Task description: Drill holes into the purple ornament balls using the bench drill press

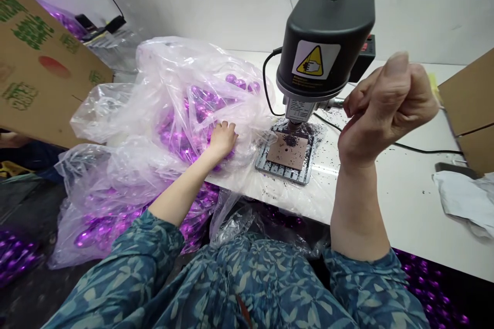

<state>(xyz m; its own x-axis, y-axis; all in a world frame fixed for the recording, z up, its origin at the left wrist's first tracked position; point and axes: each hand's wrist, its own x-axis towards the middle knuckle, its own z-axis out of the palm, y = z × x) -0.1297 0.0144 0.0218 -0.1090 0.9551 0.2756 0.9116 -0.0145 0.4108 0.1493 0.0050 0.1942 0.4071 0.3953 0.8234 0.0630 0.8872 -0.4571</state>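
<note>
My left hand point(224, 137) is over shiny purple balls point(200, 103) in a large clear plastic bag point(165, 61) on the table. Its fingers curl down with their tips hidden, so I cannot tell what they hold. My right hand point(389, 97) is raised beside a black bench drill press point(326, 31), its fingers wrapped round the lever point(336, 104) at the machine's side. Below the drill head, a brown square plate point(287, 157) with a small dark hole lies on the slotted metal base point(266, 167). Dark shavings point(292, 141) are scattered over both.
A printed cardboard box point(46, 61) stands at the left, and another carton point(473, 108) at the right edge. White paper point(463, 200) lies on the white table point(409, 190). A black cable point(424, 152) crosses it. More purple balls point(111, 223) fill a bag below the table's left side.
</note>
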